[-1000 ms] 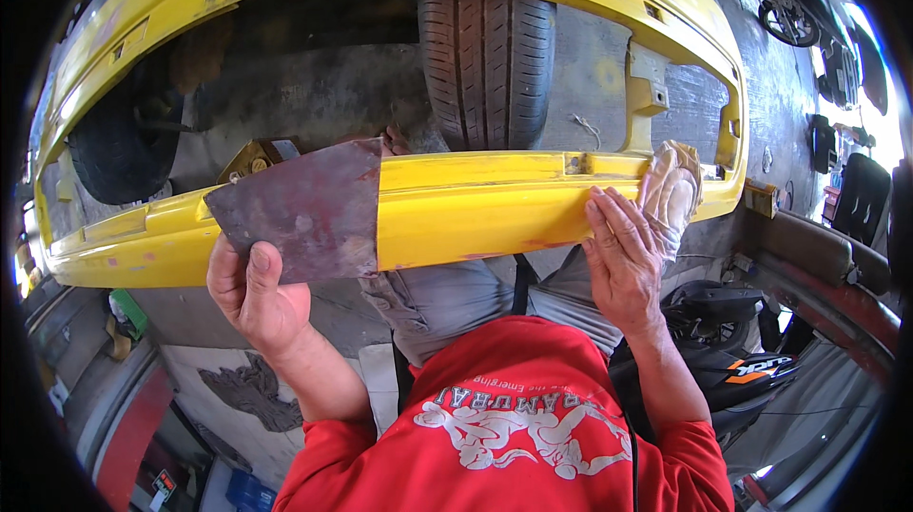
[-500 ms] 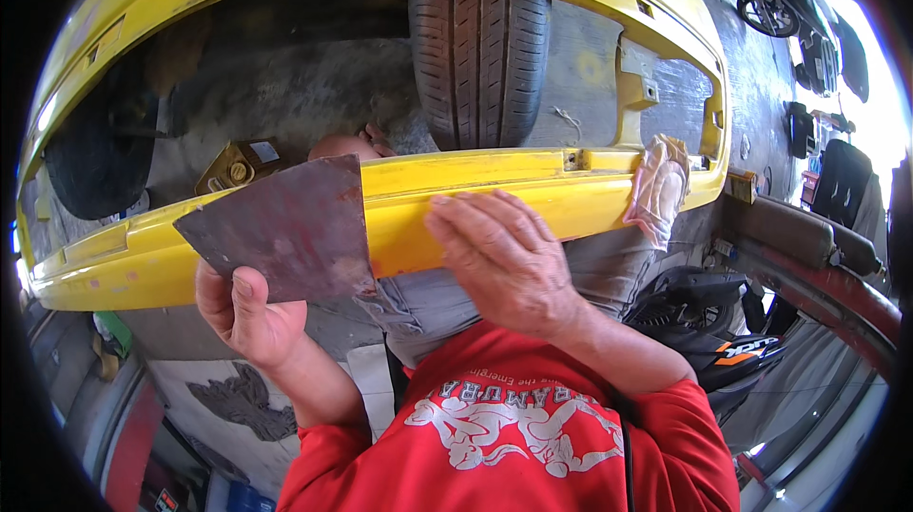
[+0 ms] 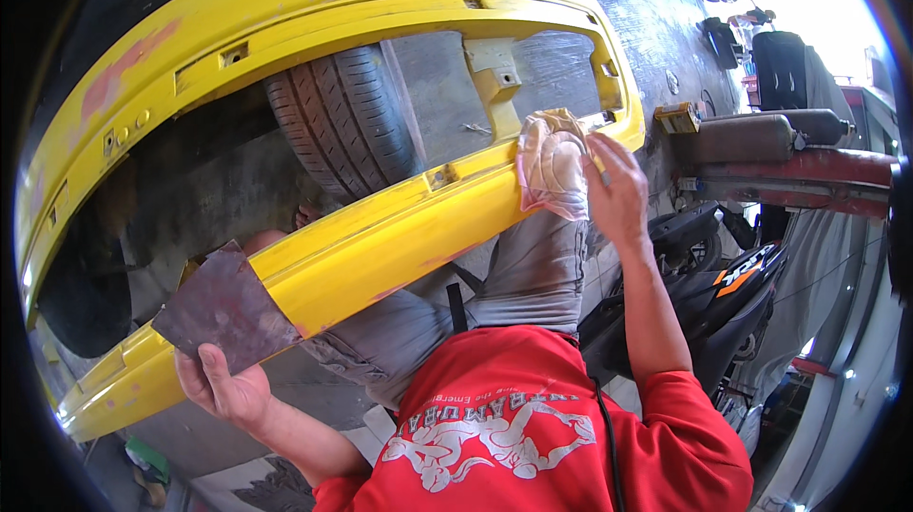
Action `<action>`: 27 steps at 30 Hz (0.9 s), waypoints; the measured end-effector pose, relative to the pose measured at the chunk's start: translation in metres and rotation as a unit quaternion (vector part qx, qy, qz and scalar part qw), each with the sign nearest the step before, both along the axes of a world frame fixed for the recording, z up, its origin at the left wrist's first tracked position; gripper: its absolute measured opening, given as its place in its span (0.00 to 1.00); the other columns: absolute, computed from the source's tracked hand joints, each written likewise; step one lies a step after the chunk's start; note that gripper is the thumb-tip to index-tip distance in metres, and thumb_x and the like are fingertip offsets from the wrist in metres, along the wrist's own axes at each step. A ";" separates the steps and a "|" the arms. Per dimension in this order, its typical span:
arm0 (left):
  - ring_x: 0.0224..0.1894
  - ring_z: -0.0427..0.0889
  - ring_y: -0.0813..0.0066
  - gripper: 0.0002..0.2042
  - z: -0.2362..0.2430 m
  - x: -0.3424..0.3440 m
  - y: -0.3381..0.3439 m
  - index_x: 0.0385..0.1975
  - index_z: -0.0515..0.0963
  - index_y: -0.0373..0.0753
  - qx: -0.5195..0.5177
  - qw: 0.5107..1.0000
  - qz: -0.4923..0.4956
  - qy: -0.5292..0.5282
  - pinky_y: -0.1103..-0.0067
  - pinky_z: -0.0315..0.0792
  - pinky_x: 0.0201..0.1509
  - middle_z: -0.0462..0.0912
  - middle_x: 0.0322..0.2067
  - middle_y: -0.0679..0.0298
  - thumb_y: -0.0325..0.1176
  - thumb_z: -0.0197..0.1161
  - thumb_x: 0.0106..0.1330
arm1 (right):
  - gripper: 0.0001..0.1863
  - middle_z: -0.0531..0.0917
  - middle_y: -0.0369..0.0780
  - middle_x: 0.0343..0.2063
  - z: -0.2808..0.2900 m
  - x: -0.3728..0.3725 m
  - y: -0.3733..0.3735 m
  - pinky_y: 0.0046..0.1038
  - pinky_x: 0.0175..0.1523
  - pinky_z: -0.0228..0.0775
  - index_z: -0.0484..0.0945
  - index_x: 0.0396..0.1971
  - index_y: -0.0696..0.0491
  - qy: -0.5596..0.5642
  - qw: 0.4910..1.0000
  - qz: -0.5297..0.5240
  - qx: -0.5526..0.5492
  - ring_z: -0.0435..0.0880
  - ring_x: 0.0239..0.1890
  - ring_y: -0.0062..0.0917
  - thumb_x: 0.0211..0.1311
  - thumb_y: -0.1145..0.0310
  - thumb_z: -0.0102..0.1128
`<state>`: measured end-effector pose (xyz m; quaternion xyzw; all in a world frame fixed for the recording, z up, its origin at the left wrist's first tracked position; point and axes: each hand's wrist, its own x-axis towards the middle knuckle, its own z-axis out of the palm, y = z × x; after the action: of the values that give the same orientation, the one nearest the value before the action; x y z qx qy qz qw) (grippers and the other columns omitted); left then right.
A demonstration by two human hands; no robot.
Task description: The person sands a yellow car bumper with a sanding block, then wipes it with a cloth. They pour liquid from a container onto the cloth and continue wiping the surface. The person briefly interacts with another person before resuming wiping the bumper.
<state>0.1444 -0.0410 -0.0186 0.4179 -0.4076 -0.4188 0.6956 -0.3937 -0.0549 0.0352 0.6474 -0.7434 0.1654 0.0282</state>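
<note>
A yellow car bumper (image 3: 399,260) lies across my lap and slants up to the right. My left hand (image 3: 231,386) grips the lower edge of a stiff, flat dark sheet (image 3: 231,308) with reddish smears, thumb on its face; its exact kind is unclear. The sheet overlaps the bumper's left part. Over the bumper's lower bar at the right hangs a crumpled pale cloth (image 3: 552,165) with pinkish edges. My right hand (image 3: 620,191) is at the cloth's right side, fingers stretched out and partly apart. Its fingertips are at the cloth and bar; whether they press on the cloth is unclear.
A tyre (image 3: 344,122) stands on the floor behind the bumper's opening. To my right are a black motorcycle (image 3: 694,308), a red beam (image 3: 789,174) and a dark cylinder (image 3: 732,138) with a small yellow box (image 3: 677,118) beside it.
My right hand has left the middle of the bumper's lower bar and moved right to the cloth. My left hand still holds the sheet. The view has turned toward the right.
</note>
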 end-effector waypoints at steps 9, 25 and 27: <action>0.62 0.81 0.60 0.15 -0.003 0.001 0.003 0.61 0.81 0.31 0.037 0.999 0.020 -0.011 0.62 0.74 0.71 0.82 0.62 0.53 0.25 0.60 0.79 | 0.24 0.78 0.49 0.69 -0.081 -0.117 0.001 0.37 0.77 0.65 0.79 0.66 0.59 -0.025 0.994 -0.108 0.018 0.74 0.73 0.42 0.84 0.60 0.45; 0.62 0.80 0.66 0.10 -0.008 0.006 0.006 0.55 0.83 0.37 0.038 0.996 0.070 -0.050 0.60 0.72 0.73 0.83 0.61 0.59 0.27 0.62 0.79 | 0.20 0.86 0.47 0.60 -0.088 -0.223 -0.048 0.39 0.69 0.75 0.89 0.50 0.58 0.161 0.978 -0.099 0.084 0.81 0.66 0.42 0.75 0.62 0.51; 0.62 0.80 0.66 0.10 -0.010 0.006 0.005 0.56 0.83 0.36 0.046 0.996 0.072 -0.035 0.60 0.72 0.74 0.83 0.61 0.59 0.27 0.62 0.79 | 0.17 0.88 0.46 0.54 -0.077 -0.215 -0.041 0.40 0.64 0.78 0.89 0.43 0.58 0.120 0.988 -0.073 0.072 0.85 0.59 0.43 0.73 0.64 0.54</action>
<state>0.1502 -0.0362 -0.0285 0.4923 -0.3811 -0.3712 0.6890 -0.6084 -0.0964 -0.0420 0.6072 -0.7897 0.0306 0.0824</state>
